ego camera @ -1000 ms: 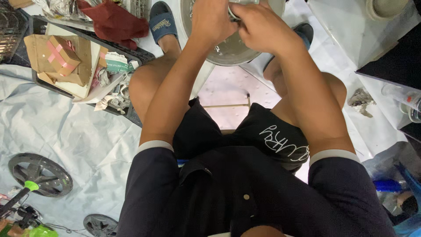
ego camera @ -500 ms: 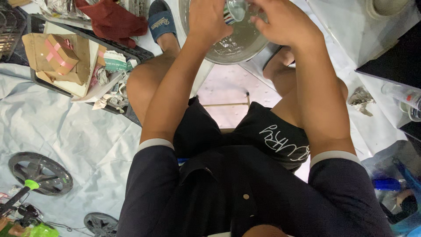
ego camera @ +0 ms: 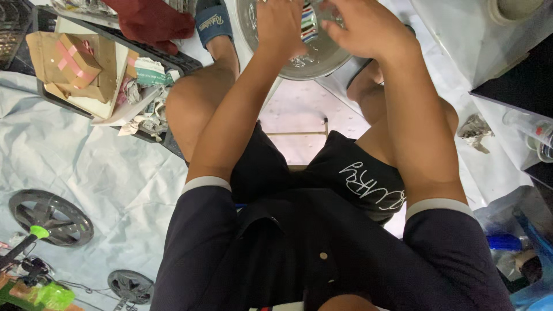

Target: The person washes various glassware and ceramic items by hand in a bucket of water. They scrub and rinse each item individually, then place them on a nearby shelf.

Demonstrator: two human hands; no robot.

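While the left hand [ego camera: 280,26] clasps a striped glass [ego camera: 309,23], the right hand [ego camera: 363,26] curls against its other side. Beneath both sits a metal basin [ego camera: 322,57].

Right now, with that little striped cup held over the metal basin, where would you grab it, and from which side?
Around its side wall, coming from the left, as the left hand does now. The striped cup is small and round, so fingers can wrap its wall. It sits between both hands above the metal basin; the right hand covers its other side. Its rim is hard to make out.
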